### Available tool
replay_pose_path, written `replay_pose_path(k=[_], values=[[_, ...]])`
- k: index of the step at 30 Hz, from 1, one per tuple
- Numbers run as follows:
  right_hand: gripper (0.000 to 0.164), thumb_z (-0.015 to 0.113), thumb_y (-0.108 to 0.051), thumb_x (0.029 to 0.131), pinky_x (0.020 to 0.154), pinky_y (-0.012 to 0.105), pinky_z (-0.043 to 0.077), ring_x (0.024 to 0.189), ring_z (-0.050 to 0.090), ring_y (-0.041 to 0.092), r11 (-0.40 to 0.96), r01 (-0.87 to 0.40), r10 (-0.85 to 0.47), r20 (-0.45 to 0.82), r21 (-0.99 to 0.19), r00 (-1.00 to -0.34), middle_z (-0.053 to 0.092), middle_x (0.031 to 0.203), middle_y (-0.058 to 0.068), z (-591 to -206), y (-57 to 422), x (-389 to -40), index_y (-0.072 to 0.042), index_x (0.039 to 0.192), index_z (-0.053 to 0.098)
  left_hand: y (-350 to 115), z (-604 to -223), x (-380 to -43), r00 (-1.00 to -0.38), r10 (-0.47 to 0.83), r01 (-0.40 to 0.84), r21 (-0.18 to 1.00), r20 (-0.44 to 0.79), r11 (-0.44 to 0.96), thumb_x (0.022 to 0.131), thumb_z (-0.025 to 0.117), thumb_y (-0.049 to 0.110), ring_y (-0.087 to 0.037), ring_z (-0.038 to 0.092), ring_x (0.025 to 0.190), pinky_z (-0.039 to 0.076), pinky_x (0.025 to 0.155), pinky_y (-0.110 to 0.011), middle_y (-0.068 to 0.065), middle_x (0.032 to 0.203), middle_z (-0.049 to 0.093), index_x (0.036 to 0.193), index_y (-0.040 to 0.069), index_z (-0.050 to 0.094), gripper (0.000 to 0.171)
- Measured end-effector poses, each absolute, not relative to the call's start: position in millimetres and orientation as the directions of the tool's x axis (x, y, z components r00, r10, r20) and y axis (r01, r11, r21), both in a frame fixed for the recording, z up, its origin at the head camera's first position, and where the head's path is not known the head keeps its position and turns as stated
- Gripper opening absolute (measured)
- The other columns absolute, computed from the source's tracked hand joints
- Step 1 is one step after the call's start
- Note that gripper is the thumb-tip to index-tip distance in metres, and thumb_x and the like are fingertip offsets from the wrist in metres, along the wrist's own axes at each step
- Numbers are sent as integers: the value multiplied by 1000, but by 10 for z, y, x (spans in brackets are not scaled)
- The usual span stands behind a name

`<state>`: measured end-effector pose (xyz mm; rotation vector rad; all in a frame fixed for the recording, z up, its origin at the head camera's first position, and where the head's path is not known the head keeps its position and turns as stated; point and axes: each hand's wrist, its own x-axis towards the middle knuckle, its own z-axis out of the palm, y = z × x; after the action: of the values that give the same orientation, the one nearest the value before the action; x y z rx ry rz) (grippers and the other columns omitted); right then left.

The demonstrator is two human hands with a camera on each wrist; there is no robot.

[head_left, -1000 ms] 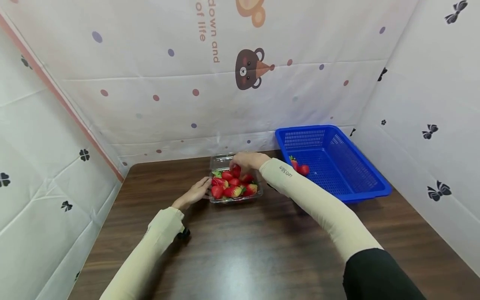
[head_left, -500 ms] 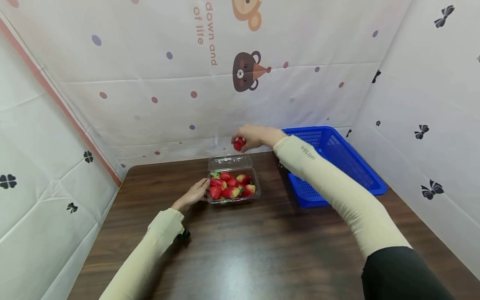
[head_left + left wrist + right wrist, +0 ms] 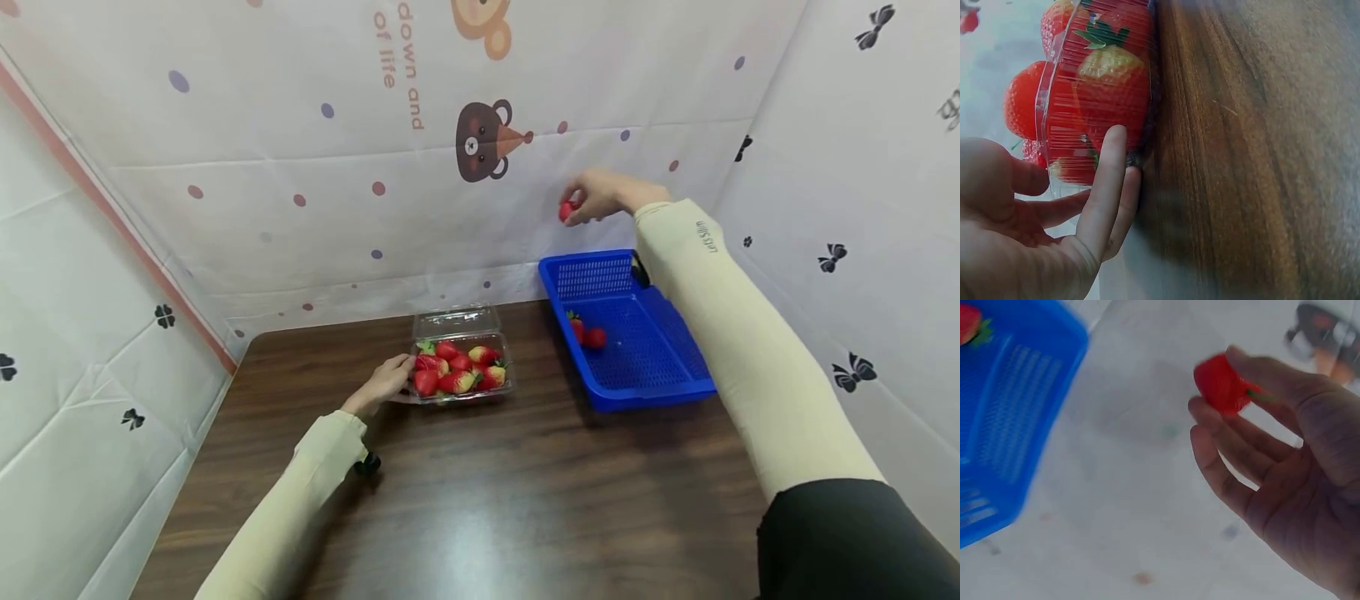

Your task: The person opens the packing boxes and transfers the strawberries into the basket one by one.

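Note:
My right hand point(image 3: 603, 198) is raised above the blue basket point(image 3: 652, 397), pinching a red strawberry point(image 3: 1217, 384) between thumb and fingers; its green stem points toward the palm in the right wrist view. On the table at the left, a clear plastic clamshell box point(image 3: 463, 399) holds several strawberries point(image 3: 457, 382), and its lid point(image 3: 456, 320) is folded back. My left hand point(image 3: 384, 382) rests against the box's left side. In the left wrist view, long straight fingers point(image 3: 1107, 187) touch the ribbed wall, with the thumb near the rim. Two strawberries point(image 3: 595, 337) lie inside the basket at its left.
The brown wooden table point(image 3: 450, 483) carries both containers near its back edge. A white printed cloth point(image 3: 337, 217) hangs right behind them and along both sides. Between box and basket is a narrow strip of tabletop.
My right hand has lifted a strawberry out of the clamshell box, then carried it up and right to above the basket. My left hand has stayed at the box.

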<state>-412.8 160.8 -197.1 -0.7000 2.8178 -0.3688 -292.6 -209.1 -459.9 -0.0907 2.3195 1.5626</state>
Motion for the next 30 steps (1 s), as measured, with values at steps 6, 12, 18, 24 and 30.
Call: replay_pose_path(k=[6, 12, 18, 24, 30], values=[[43, 62, -10, 90, 87, 43, 55, 98, 59, 34, 884, -276, -378, -228, -377, -897, 53, 121, 31, -2341, 2048, -4256, 6, 127, 47, -2103, -4604, -2941, -942, 116, -250, 891, -314, 379, 104, 33, 33, -24, 58, 91, 60, 72, -38, -21, 122, 49, 135, 4, 43, 44], [32, 67, -19, 89, 75, 36, 56, 92, 61, 26, 916, -145, -300, -398, -374, -867, 64, 106, 19, -3001, 2246, -4346, 1, 112, 58, -2113, -4623, -2913, -939, 111, -263, 888, -325, 378, 104, 34, 34, -23, 59, 91, 60, 73, -38, -22, 125, 51, 138, 5, 41, 45], [31, 69, -18, 87, 67, 35, 58, 95, 61, 28, 914, 94, -146, -536, -394, -831, 61, 118, 21, -3502, 2287, -4314, -4, 114, 61, -2096, -4586, -2919, -944, 118, -240, 887, -308, 395, 103, 35, 38, -23, 60, 92, 60, 75, -38, -21, 122, 53, 136, 4, 43, 47], [35, 67, -14, 85, 67, 36, 57, 99, 57, 31, 920, 122, -120, -567, -372, -815, 60, 115, 19, -3739, 2210, -4241, -7, 119, 61, -2087, -4582, -2928, -926, 145, -282, 894, -349, 349, 103, 35, 37, -22, 60, 92, 60, 76, -37, -20, 120, 50, 137, 1, 41, 49], [33, 68, -16, 85, 66, 36, 57, 96, 57, 31, 932, 115, -102, -553, -345, -827, 62, 107, 16, -3827, 2124, -4280, -8, 117, 62, -2107, -4633, -2943, -930, 118, -288, 891, -347, 351, 103, 35, 38, -23, 60, 93, 60, 74, -36, -21, 122, 51, 138, 2, 41, 50]])
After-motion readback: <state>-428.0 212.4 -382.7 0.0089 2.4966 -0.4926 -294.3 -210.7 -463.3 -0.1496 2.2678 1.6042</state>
